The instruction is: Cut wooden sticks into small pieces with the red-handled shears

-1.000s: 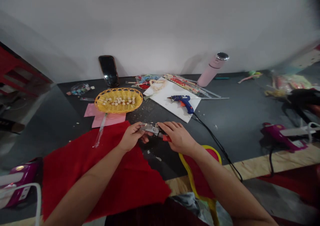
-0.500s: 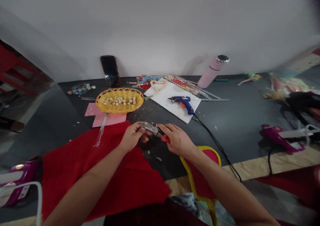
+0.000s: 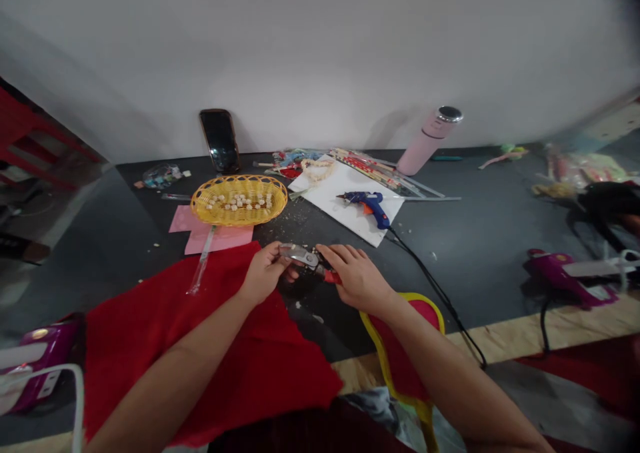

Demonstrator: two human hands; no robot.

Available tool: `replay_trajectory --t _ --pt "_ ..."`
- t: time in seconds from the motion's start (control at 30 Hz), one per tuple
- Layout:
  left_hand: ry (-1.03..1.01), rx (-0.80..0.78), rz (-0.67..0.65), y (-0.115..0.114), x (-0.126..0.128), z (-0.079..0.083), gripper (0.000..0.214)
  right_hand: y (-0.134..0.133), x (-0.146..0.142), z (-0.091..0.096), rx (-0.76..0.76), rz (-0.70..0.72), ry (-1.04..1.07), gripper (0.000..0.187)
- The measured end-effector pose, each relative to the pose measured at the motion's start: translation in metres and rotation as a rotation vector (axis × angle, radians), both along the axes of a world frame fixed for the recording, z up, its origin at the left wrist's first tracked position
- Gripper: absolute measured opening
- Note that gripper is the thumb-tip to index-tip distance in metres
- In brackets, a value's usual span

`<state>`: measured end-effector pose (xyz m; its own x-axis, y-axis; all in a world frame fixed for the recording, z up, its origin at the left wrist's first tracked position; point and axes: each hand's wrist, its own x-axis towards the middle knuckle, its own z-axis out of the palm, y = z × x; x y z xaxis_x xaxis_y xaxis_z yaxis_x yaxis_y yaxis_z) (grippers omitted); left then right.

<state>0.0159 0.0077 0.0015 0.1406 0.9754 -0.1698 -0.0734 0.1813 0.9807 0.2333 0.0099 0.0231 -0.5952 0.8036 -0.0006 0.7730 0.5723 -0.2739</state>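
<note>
My right hand [image 3: 356,277] is closed around the red handles of a pair of cutting pliers [image 3: 309,259], whose metal jaws point left. My left hand [image 3: 266,273] pinches something small at the jaws, too small to name. Both hands hover over the dark table [image 3: 475,239], just right of a red felt sheet [image 3: 200,346]. A yellow woven basket [image 3: 239,199] with several small pale pieces stands beyond the hands.
A blue glue gun [image 3: 369,205] lies on white paper [image 3: 345,199], its black cord [image 3: 435,286] trailing right. A phone [image 3: 219,139] and pink bottle [image 3: 429,139] lean at the wall. Purple glue guns [image 3: 570,276] sit at both sides. Pink paper [image 3: 210,236] lies under the basket.
</note>
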Motion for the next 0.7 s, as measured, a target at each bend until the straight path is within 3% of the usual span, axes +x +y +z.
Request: replay_trajectory --t 0.23,0.7 --pt "-0.041 -0.032 -0.094 0.0008 -0.0030 -0.0007 0.015 0.0027 0.0041 0.0031 -0.015 0.042 0.007 0.074" --pt "-0.049 -0.032 -0.038 -0.0006 -0.0043 -0.0058 0.022 -0.0028 -0.0032 -0.0040 0.004 0.007 0.071 0.067"
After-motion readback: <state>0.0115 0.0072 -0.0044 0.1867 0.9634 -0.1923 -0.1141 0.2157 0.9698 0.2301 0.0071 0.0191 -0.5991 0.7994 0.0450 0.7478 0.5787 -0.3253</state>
